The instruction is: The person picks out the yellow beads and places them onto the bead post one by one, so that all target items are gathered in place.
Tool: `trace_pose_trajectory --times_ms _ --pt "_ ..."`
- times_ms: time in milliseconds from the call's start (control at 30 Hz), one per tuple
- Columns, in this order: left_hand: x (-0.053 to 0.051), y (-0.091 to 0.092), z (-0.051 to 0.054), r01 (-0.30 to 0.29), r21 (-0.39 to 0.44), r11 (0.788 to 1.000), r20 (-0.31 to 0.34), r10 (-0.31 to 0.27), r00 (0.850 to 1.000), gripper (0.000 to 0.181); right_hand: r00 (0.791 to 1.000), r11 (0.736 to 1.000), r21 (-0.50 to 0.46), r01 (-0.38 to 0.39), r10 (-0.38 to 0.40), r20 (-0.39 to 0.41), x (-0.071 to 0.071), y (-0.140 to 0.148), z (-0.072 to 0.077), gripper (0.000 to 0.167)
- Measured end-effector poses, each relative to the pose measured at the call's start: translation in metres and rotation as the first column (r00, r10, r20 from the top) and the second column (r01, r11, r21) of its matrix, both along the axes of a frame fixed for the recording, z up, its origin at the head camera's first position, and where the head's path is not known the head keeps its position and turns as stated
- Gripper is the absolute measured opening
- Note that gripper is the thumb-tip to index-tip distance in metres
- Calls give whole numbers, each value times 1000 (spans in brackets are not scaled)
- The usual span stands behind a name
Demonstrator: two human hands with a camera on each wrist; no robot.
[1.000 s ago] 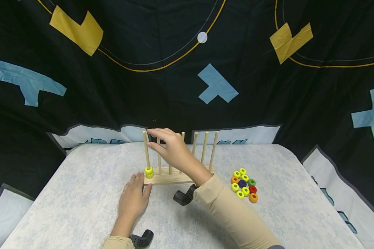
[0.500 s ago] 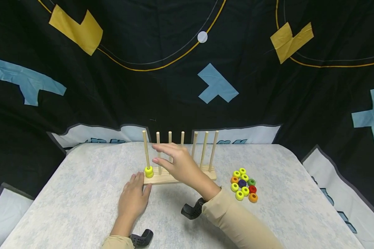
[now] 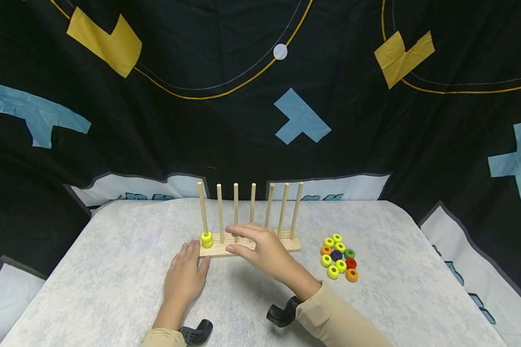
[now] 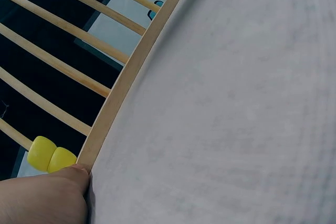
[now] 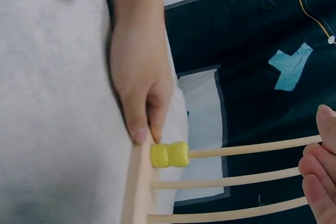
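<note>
A wooden peg rack [image 3: 218,250] with several upright pegs stands on the table. Two yellow beads [image 3: 206,240] are stacked at the foot of its leftmost peg; the same yellow beads [image 5: 169,154] show in the right wrist view. My left hand [image 3: 185,277] rests against the left end of the rack's base, fingers straight and the thumb [image 4: 79,174] touching the front edge. In front of the middle pegs hovers my right hand [image 3: 265,250], thumb and fingers apart with nothing between them. It hides part of the base.
To the right of the rack lies a cluster of loose beads: several yellow beads [image 3: 333,272], two orange beads [image 3: 351,275], a purple bead [image 3: 336,255], a green bead [image 3: 349,254] and a red bead [image 3: 350,263]. A dark patterned cloth [image 3: 243,144] hangs behind the table.
My right hand has moved down and to the right, from beside the top of the leftmost peg to low before the middle pegs. The left hand has stayed put.
</note>
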State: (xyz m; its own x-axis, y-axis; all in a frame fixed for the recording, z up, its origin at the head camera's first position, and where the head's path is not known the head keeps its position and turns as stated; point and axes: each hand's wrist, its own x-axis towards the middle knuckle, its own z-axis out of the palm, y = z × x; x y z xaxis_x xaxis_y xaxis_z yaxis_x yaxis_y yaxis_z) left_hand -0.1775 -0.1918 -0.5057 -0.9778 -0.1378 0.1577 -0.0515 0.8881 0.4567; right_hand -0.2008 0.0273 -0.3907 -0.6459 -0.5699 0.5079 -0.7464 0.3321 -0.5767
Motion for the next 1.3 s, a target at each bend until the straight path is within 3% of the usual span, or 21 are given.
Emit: trace_pose_trajectory --times_ms 267,633,967,1300 --pt "1 1 2 1 -9 1000 -14 -2 1000 66 995 999 41 -30 26 96 11 20 -19 42" --pt "2 2 3 9 -5 1000 -9 -9 1000 65 983 996 86 -10 -6 182 18 48 -40 42" --pt "1 0 2 10 -5 1000 -6 -10 1000 65 980 994 113 -8 -14 198 21 74 -56 44" --pt "1 0 2 6 -8 1000 3 -6 1000 66 961 985 169 28 -73 266 25 101 -70 44"
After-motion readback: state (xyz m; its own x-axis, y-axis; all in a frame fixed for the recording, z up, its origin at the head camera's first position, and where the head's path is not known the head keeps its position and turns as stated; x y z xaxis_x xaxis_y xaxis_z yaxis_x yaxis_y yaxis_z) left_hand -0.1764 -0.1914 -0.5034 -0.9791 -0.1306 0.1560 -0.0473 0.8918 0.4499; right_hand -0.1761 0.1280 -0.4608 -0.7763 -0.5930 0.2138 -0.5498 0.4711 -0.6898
